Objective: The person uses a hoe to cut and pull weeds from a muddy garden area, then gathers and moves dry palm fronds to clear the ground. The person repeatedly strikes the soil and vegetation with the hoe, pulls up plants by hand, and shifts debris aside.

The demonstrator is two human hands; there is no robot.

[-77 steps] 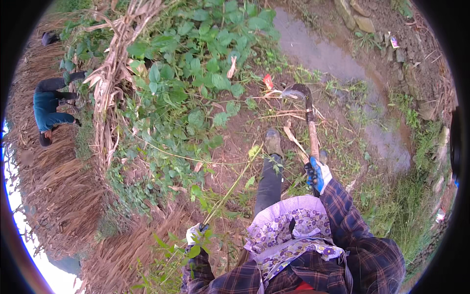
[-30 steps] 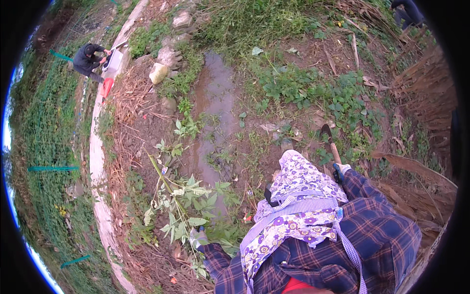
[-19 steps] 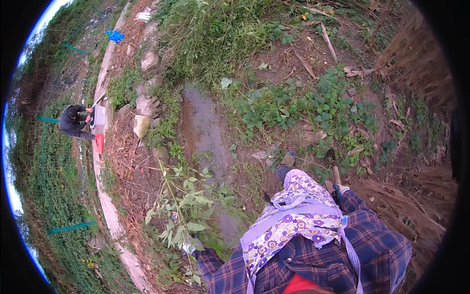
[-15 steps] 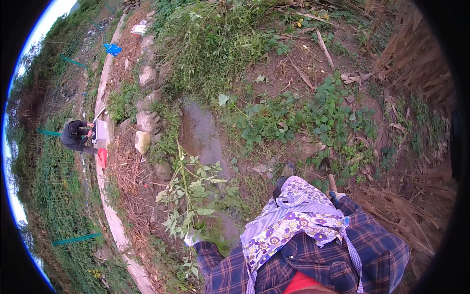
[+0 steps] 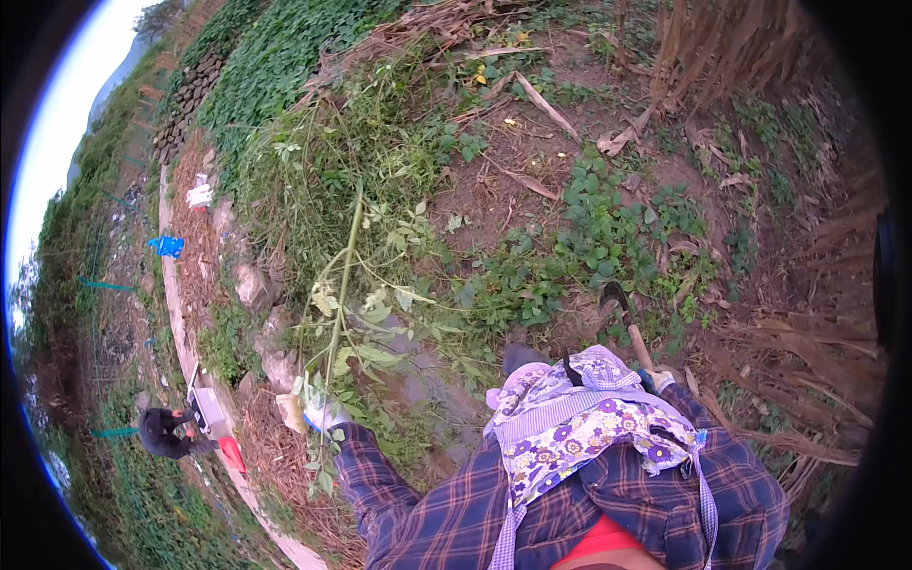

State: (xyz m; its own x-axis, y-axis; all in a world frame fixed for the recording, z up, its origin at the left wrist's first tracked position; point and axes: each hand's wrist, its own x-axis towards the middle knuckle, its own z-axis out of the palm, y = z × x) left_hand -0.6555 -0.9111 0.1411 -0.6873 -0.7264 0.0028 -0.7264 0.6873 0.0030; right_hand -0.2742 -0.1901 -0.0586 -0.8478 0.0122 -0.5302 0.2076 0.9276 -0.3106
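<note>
My left hand (image 5: pixel 321 415), in a pale glove, is closed around the stem of a tall leafy green plant (image 5: pixel 350 285) that stands up and away from me. My right hand (image 5: pixel 655 380) is mostly hidden behind a flowered apron; it grips the wooden handle of a hoe (image 5: pixel 629 323) whose dark blade rests on the ground among low weeds. Plaid sleeves cover both arms.
A muddy wet patch (image 5: pixel 432 389) lies at my feet. A concrete kerb (image 5: pixel 180 323) with stones runs along the left, where another person (image 5: pixel 166 432) crouches by a white box. Dry stalks (image 5: pixel 807 351) pile up on the right; thick weeds (image 5: pixel 313 104) lie ahead.
The view has swung round several times. The leafy plant in my left hand has risen from low and sideways to upright and outstretched. The hoe stays at my right side.
</note>
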